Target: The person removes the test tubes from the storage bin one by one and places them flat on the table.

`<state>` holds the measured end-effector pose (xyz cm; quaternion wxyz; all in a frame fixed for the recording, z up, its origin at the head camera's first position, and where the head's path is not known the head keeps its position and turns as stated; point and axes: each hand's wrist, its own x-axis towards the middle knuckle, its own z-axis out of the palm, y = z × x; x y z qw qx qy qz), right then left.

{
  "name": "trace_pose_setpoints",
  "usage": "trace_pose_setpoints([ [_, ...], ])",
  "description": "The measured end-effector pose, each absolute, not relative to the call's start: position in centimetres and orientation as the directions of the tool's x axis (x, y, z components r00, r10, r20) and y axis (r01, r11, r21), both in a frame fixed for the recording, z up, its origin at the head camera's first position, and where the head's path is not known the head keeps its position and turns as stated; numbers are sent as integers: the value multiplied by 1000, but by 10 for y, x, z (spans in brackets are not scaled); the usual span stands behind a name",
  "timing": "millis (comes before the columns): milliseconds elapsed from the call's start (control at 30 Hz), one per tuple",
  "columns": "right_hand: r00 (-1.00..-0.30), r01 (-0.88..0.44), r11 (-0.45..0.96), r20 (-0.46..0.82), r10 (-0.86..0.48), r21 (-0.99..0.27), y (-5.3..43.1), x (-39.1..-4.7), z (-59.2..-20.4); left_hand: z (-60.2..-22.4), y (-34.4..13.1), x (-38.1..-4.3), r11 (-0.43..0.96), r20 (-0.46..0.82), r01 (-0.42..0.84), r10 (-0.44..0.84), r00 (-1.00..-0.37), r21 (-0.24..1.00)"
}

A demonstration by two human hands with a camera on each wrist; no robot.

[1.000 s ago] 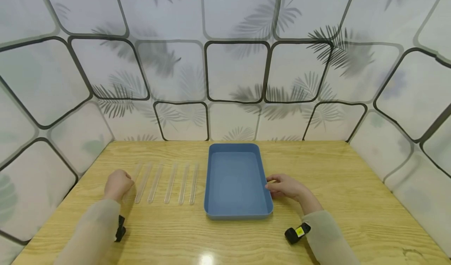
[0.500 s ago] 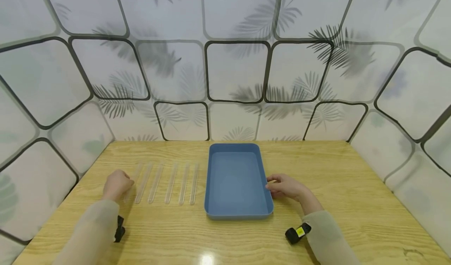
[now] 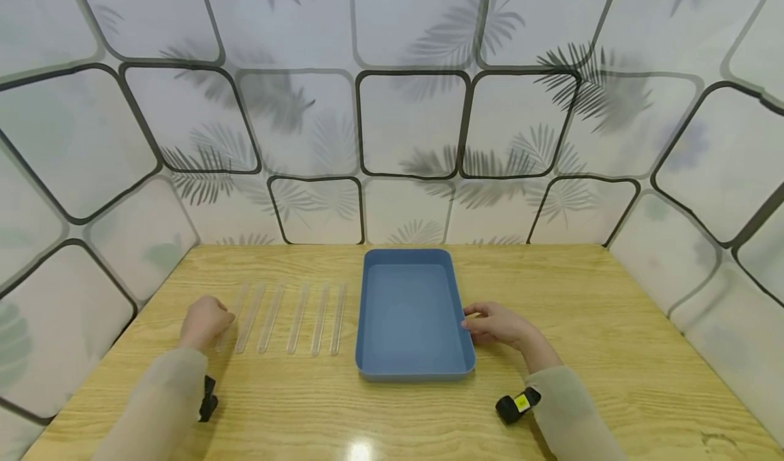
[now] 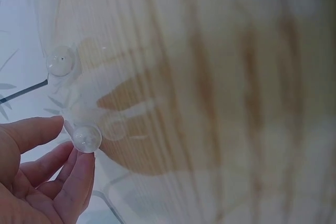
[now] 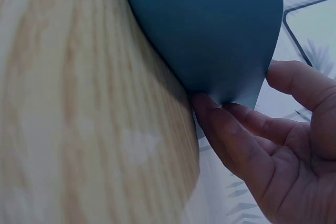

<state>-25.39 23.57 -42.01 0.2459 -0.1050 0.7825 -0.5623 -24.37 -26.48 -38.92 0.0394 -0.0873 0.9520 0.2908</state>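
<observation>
Several clear test tubes with rounded ends lie in a row on the wooden table, left of a blue rectangular tray. My left hand is at the leftmost test tube. In the left wrist view, my left hand pinches the rounded end of this test tube between thumb and fingers. At the tray's right side, my right hand grips the wall. The right wrist view shows its thumb at the rim and its curled fingers against the outside of the tray.
A second test tube lies close beside the held one in the left wrist view. Patterned cloth walls enclose the table at the back and both sides. A black wrist device sits by the right sleeve.
</observation>
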Motion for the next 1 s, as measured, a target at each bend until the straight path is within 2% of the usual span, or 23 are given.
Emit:
trace_pose_setpoints([
  [600, -854, 110, 353, -270, -445, -929, 235, -255, -421, -385, -263, -243, 832, -123, -177, -131, -984, 527],
  [833, -864, 101, 369, -265, -427, -924, 233, -257, -418, -377, -256, -244, 857, -29, -106, -106, -994, 504],
  [1000, -893, 79, 368, -230, -388, -926, 232, -258, -414, -371, -242, -244, 845, 45, -38, -73, -996, 533],
])
